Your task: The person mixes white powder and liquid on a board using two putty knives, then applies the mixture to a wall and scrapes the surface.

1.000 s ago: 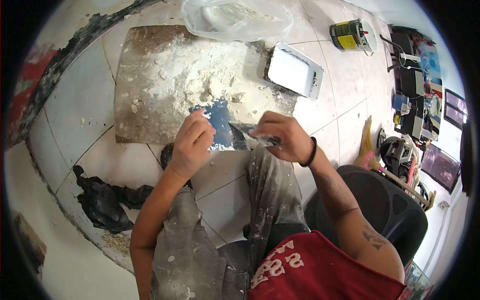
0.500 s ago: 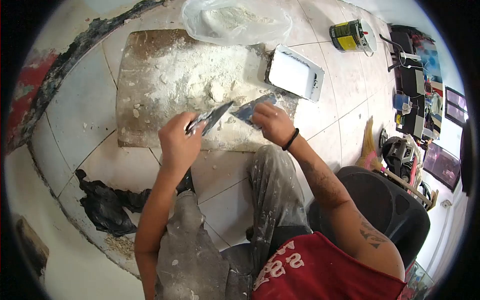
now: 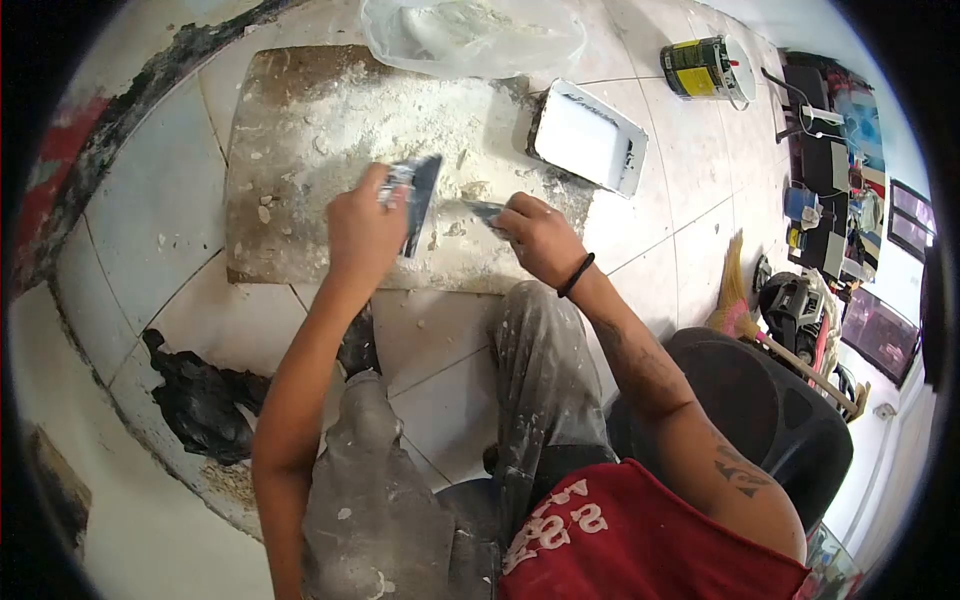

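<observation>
My left hand is closed round a putty knife with a wide dark blade and white smears near its grip. A second putty knife is gripped in my right hand, its blade pointing left and seen at a slant. Both blades are held above a worn board coated with whitish powder and crumbs. A small lump of pale filler shows between the two knives. My fingers cover both handles.
A clear plastic bag of white powder lies behind the board. A white rectangular tray rests on its right corner. Farther right are a paint can, a broom and a black chair. Black crumpled plastic lies at left.
My left hand has turned its putty knife so the blade stands broad and upright in view. My right hand has tilted its knife, and its blade now looks narrower. The view shifted slightly.
</observation>
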`<state>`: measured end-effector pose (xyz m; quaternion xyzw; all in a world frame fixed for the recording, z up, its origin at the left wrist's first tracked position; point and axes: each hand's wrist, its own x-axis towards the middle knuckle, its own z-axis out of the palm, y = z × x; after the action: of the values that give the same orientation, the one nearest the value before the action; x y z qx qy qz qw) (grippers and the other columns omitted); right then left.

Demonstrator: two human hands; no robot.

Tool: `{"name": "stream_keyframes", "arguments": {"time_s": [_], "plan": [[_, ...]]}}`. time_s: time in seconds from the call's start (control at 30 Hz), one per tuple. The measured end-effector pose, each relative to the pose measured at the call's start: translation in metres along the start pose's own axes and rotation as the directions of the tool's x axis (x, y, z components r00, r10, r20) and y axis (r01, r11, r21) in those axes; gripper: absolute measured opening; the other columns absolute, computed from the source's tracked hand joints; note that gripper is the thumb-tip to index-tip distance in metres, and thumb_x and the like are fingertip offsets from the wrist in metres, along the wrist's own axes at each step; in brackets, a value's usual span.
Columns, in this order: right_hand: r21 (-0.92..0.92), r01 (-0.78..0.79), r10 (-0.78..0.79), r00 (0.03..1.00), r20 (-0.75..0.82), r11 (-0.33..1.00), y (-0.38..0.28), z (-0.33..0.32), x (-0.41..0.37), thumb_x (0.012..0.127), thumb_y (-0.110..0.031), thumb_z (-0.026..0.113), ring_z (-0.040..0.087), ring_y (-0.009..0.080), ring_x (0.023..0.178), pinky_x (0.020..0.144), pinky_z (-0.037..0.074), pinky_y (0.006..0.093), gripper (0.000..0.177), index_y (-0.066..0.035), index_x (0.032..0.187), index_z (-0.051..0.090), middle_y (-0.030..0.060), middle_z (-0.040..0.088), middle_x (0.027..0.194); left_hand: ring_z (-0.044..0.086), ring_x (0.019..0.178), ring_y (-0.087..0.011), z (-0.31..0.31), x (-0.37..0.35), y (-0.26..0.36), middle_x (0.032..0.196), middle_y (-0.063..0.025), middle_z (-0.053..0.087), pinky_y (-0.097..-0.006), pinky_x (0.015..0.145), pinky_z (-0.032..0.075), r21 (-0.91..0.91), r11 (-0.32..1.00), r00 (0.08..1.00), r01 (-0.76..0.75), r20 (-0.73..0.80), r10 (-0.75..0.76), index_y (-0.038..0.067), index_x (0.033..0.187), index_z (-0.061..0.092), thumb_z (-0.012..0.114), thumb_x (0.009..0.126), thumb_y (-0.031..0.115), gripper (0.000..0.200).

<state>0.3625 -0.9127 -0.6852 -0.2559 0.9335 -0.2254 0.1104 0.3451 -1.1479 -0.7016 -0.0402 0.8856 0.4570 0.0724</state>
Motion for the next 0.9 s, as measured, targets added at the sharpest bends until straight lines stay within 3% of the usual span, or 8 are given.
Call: {"name": "stream_keyframes", "arguments": {"time_s": [0.13, 0.3, 0.37, 0.47, 0.7, 0.77, 0.83, 0.9], "plan": [[0.006, -0.136, 0.136, 0.990, -0.022, 0.991, 0.023, 0.023, -0.016, 0.069, 0.003, 0.059, 0.059, 0.0306, 0.076, 0.066, 0.049, 0.0384, 0.021, -0.003, 0.090, 0.062, 0.0127, 0.056, 0.084, 0.056, 0.062, -0.0172, -0.005, -0.011, -0.042, 0.069, -0.0117, 0.058, -0.0290, 0.058, 0.042, -0.238, 0.971, 0.972, 0.024, -0.221, -0.078, 0.002, 0.088, 0.054, 0.056, 0.088, 0.011, 0.009], [-0.103, -0.241, 0.234, 0.969, -0.076, 0.965, 0.030, 0.046, -0.010, 0.070, 0.004, 0.055, 0.054, 0.0336, 0.086, 0.073, 0.047, 0.0408, 0.029, -0.004, 0.097, 0.061, 0.0130, 0.055, 0.088, 0.048, 0.072, -0.0050, 0.029, -0.052, -0.099, 0.080, 0.0009, 0.054, -0.0224, 0.063, 0.041, -0.689, 0.682, 0.955, 0.246, 0.052, -0.292, 0.000, 0.091, 0.053, 0.057, 0.089, 0.010, 0.011], [-0.124, -0.280, 0.279, 0.960, -0.028, 0.952, 0.034, 0.069, -0.007, 0.070, 0.003, 0.055, 0.050, 0.0333, 0.095, 0.078, 0.044, 0.0433, 0.029, -0.004, 0.099, 0.056, 0.0135, 0.053, 0.096, 0.048, 0.075, -0.0040, 0.035, -0.075, -0.111, 0.083, 0.0004, 0.054, -0.0203, 0.066, 0.041, -0.754, 0.476, 0.868, 0.453, 0.252, -0.428, -0.001, 0.092, 0.053, 0.056, 0.089, 0.008, 0.010], [-0.161, -0.264, 0.283, 0.953, 0.109, 0.951, 0.020, 0.072, -0.007, 0.071, 0.003, 0.055, 0.051, 0.0321, 0.095, 0.078, 0.044, 0.0421, 0.027, -0.005, 0.097, 0.055, 0.0131, 0.053, 0.098, 0.048, 0.076, -0.0038, 0.041, -0.107, -0.129, 0.085, 0.0010, 0.054, -0.0191, 0.068, 0.041, -0.774, 0.442, 0.874, 0.453, 0.287, -0.393, -0.003, 0.098, 0.053, 0.057, 0.088, 0.008, 0.015], [0.001, -0.101, 0.100, 0.987, -0.128, 0.995, 0.007, 0.065, 0.018, 0.069, 0.005, 0.055, 0.052, 0.0298, 0.096, 0.080, 0.040, 0.0408, 0.026, -0.007, 0.092, 0.059, 0.0090, 0.056, 0.093, 0.045, 0.071, -0.0023, 0.041, -0.128, -0.149, 0.082, 0.0029, 0.052, -0.0186, 0.061, 0.038, -0.633, 0.666, 0.918, 0.395, 0.244, -0.313, -0.007, 0.105, 0.051, 0.058, 0.088, 0.007, 0.023], [-0.086, -0.101, 0.113, 0.983, 0.146, 0.991, 0.006, 0.085, 0.022, 0.073, 0.002, 0.053, 0.052, 0.0268, 0.098, 0.083, 0.039, 0.0415, 0.020, -0.009, 0.088, 0.061, 0.0073, 0.058, 0.096, 0.042, 0.067, -0.0022, 0.048, -0.133, -0.153, 0.078, 0.0039, 0.049, -0.0199, 0.056, 0.036, -0.648, 0.682, 0.940, 0.338, 0.195, -0.280, -0.005, 0.101, 0.052, 0.059, 0.087, 0.008, 0.020], [-0.197, 0.031, 0.000, 0.988, 0.156, 0.980, 0.007, 0.090, 0.015, 0.076, -0.001, 0.052, 0.053, 0.0249, 0.099, 0.084, 0.040, 0.0412, 0.020, -0.011, 0.090, 0.062, 0.0064, 0.058, 0.096, 0.038, 0.063, -0.0021, 0.053, -0.128, -0.160, 0.073, 0.0050, 0.045, -0.0211, 0.052, 0.034, -0.660, 0.706, 0.965, 0.257, 0.136, -0.225, -0.003, 0.097, 0.053, 0.060, 0.086, 0.009, 0.018], [-0.214, -0.073, 0.144, 0.929, 0.341, 0.974, 0.000, 0.061, 0.031, 0.078, -0.003, 0.051, 0.054, 0.0238, 0.097, 0.083, 0.041, 0.0402, 0.018, -0.012, 0.089, 0.063, 0.0058, 0.059, 0.094, 0.038, 0.063, -0.0028, 0.052, -0.124, -0.147, 0.073, 0.0041, 0.046, -0.0219, 0.051, 0.034, -0.686, 0.694, 0.973, 0.219, 0.099, -0.209, -0.004, 0.094, 0.052, 0.060, 0.086, 0.009, 0.017]]}}
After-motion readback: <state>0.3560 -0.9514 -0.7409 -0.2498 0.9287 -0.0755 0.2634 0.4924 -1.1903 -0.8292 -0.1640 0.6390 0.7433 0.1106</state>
